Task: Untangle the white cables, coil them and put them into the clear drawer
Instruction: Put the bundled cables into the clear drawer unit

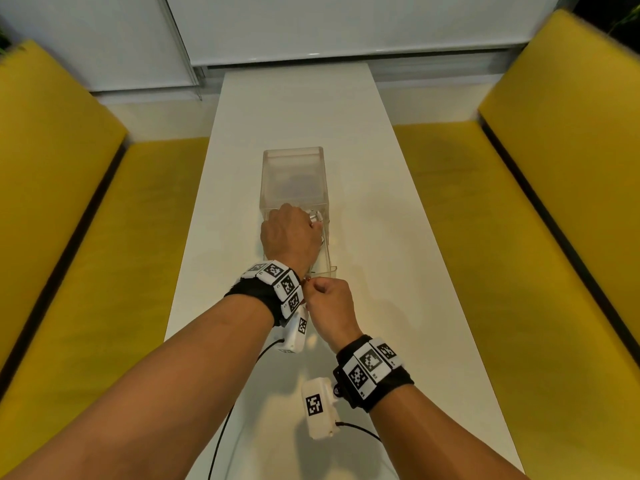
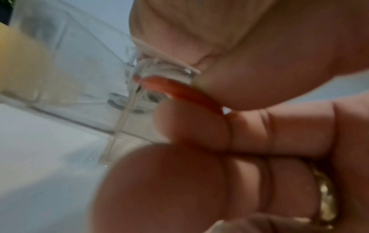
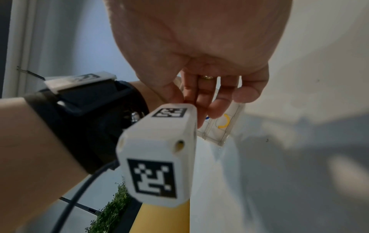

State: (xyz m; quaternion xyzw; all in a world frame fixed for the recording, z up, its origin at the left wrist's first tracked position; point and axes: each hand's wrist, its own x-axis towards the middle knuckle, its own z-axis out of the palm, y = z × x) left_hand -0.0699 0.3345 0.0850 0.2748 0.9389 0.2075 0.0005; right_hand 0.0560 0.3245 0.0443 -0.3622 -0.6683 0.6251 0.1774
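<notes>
Two hands point(image 1: 291, 233) point(image 1: 330, 299) at one clear drawer point(image 1: 329, 268), one table point(image 1: 398, 237).

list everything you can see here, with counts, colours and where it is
table: one, white, long, running away down the middle
benches: two, yellow, one on each side of the table
clear drawer: one, see-through, pulled out of its clear case toward the person, mid-table
orange band: one, at the drawer, pinched in the left fingers
yellow curved piece: one, inside the drawer
white cables: none clearly visible
plant: one, green, low in the right wrist view
wrist straps: two, black with black-and-white tags
wrist cameras: two, white, with black leads
gold ring: one, on a left finger
left hand: reaching into the drawer
right hand: fingers curled, at the drawer front; what it pinches is unclear
</notes>
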